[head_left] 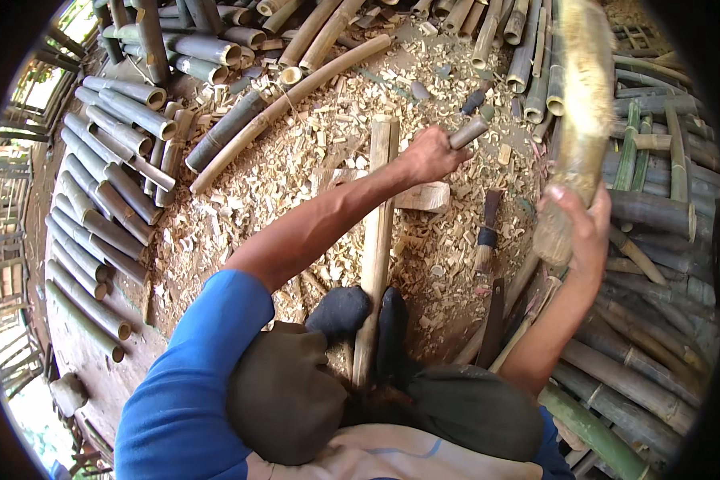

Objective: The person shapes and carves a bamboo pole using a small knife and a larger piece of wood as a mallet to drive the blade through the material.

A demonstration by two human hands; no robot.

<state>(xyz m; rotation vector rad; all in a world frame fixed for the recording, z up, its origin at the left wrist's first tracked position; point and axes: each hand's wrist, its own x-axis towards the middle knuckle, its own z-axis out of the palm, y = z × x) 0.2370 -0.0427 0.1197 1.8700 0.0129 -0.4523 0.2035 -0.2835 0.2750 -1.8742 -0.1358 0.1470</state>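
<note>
My left hand (434, 156) is closed around a short, grey-brown round rod (468, 134), whose blunt end sticks out past the fist; its other end is hidden. Below that hand lies a pale wood block (424, 197), partly covered by my forearm. A long squared wooden bar (378, 232) runs past the block toward me, between my two dark-covered feet (340, 310). Up at the right, my right hand (586, 220) grips a thick wooden club (582, 120) near its lower end. The club stands raised and its upper part is blurred.
Wood chips (296, 184) cover the ground. A tool with a dark-wrapped handle (486, 234) and a dark flat blade (494, 320) lie between the bar and my right arm. Cut bamboo tubes (104, 216) are stacked left, more bamboo (640, 384) lies right, and a curved pole (296, 100) rests beyond.
</note>
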